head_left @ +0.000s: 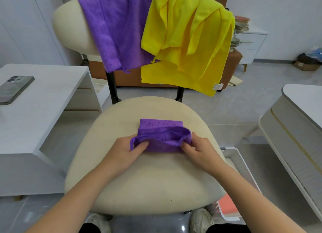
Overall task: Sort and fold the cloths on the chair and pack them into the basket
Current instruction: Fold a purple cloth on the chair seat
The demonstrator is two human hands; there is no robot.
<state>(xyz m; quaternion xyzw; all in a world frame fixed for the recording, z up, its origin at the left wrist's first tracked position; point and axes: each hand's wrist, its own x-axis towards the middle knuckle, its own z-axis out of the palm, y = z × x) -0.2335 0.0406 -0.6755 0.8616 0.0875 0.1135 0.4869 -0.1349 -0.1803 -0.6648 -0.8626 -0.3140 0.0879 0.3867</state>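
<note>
Left hand (125, 150) and right hand (200, 150) pinch the folded purple cloth (162, 128) on the seat (148, 180); basket (238, 163) beside its right edge; yellow cloths (188, 41) drape the backrest (69, 27).

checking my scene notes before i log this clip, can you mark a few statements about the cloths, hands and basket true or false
1. The left hand and the right hand both pinch the folded purple cloth on the chair seat. True.
2. Only red cloths hang over the chair back. False: a hanging purple cloth and yellow cloths are draped there.
3. A phone lies on the white table at the left. True.
4. The basket stands on the chair seat. False: it stands on the floor to the right of the chair.
</note>
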